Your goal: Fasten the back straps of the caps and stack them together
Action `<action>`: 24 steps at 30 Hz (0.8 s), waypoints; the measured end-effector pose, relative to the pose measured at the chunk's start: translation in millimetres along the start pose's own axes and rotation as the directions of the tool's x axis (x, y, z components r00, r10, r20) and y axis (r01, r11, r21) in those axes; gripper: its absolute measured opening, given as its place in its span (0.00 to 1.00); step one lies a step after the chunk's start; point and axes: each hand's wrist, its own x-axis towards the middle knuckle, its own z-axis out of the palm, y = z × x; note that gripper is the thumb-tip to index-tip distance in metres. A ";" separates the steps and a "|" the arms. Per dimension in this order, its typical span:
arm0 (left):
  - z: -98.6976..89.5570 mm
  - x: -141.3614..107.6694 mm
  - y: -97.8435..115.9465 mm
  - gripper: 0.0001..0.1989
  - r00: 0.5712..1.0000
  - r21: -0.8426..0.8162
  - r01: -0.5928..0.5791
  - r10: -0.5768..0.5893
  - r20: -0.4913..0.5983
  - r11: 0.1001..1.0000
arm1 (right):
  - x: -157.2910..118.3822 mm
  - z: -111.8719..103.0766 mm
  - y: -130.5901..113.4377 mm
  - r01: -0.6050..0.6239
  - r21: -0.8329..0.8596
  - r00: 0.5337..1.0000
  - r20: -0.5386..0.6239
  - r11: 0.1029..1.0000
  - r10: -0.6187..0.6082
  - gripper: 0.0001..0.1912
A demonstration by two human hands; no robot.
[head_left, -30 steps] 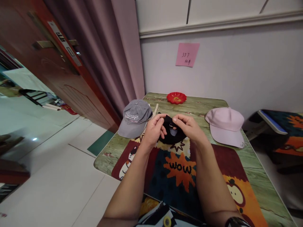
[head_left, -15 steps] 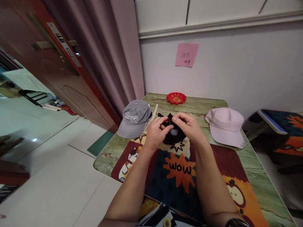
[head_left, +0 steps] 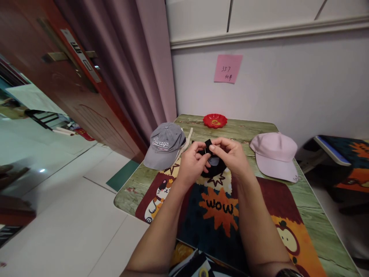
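**Strap end pinched up between both hands**

Compared with a second ago, the hands have drawn closer together and lifted a little. The black cap lay more open under them then; now more of it is tucked behind the fingers, and a short black strap sticks up between the two thumbs. To my eye that means the fiddling has narrowed to the strap and its small metal buckle, though the buckle is too small to make out properly.

The left hand is closed around the near-left edge of the cap, thumb pressing toward the strap. The right hand pinches the strap end between thumb and forefinger.

The cap is dark, soft and crumpled, held just above the cartoon mat in the middle of the table. A grey cap lies to its left, a pink cap to its right, and a red dish behind it by the wall.
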 end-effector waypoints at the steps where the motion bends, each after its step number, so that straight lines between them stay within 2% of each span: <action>1: 1.5 0.4 -1.8 0.13 0.999 -0.102 0.047 -0.045 0.019 0.994 | 0.1 -0.5 0.2 -0.005 0.022 1.000 -0.006 1.000 0.005 0.11; 4: 3.0 2.7 -7.1 0.17 0.998 -0.247 0.061 -0.057 0.025 0.967 | 0.8 -2.3 2.1 -0.006 0.052 1.000 -0.026 0.999 0.008 0.12; 8: 0.3 4.4 -7.2 0.17 0.999 -0.224 0.030 -0.034 -0.017 0.974 | 1.4 -2.3 4.4 -0.042 0.068 0.999 -0.031 0.997 0.045 0.16; 11: -1.8 3.1 -4.3 0.16 0.999 -0.159 0.031 -0.037 -0.035 0.987 | 1.1 -1.6 3.2 -0.096 0.059 0.995 -0.015 0.994 0.097 0.17; 17: -4.4 1.4 -9.4 0.14 1.000 -0.003 0.004 -0.004 -0.003 1.000 | 1.0 -3.3 0.0 -0.217 -0.005 0.976 -0.006 0.976 0.217 0.20; 21: -7.2 2.9 -11.9 0.11 0.996 0.133 -0.094 0.093 0.007 0.987 | 1.1 -2.1 1.2 -0.260 -0.031 0.966 -0.019 0.965 0.259 0.18; 24: -10.3 2.6 -6.2 0.09 0.977 0.292 -0.210 0.211 0.026 0.933 | 0.6 -0.5 2.5 -0.264 -0.042 0.965 -0.007 0.964 0.264 0.16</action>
